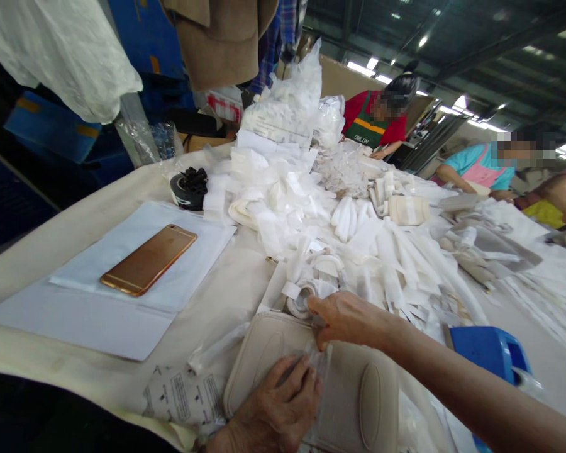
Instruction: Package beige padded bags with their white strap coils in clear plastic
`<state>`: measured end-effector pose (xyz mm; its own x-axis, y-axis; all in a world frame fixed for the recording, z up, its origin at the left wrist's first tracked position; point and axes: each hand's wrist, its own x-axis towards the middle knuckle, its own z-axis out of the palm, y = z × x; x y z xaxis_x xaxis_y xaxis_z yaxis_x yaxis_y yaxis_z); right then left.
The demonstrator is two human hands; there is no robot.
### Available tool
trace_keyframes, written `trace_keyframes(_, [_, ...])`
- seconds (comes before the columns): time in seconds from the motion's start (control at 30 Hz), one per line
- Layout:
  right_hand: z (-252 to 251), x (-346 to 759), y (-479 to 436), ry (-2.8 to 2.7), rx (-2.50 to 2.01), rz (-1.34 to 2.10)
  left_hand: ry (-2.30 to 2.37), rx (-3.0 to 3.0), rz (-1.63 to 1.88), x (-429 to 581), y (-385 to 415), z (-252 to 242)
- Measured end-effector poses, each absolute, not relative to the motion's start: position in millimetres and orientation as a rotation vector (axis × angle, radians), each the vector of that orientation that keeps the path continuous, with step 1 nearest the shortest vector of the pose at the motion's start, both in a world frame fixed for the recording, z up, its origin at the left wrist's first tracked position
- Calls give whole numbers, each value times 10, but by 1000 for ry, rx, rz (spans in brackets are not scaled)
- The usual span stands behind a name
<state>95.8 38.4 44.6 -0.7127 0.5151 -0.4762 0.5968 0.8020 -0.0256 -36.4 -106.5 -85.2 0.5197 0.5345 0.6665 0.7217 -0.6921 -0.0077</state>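
Note:
A beige padded case (344, 402) with stitched edges and oval raised panels lies at the front of the table. My left hand (283, 399) rests on it, fingers extended and lying against its surface. Between the panels runs a clear plastic strip (323, 371). At the case's far edge, my right hand (346, 319) is closed on the upper end of this strip, thumb and forefinger bent; the exact grip is partly hidden. Right beyond these fingertips sits a rolled pale strap (299, 301). A printed plastic sheet (183, 393) lies left of the case.
A gold phone (148, 259) lies on white sheets (99, 321) at left, near a black tape roll (188, 192). White wrappings (283, 195) are heaped across the middle. A blue tape dispenser (488, 352) stands at right. Two co-workers (370, 123) work beyond, with another person's arm at far right.

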Motion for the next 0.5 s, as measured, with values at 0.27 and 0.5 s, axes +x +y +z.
trace_keyframes(0.27, [407,1091,758,2642,849,-603,-986,-2387,-1110,-347,-999,-908])
trace_keyframes(0.5, [300,1289,-38,2984,1122,-124,-847,-2194,-1218,-323,-908,-1044])
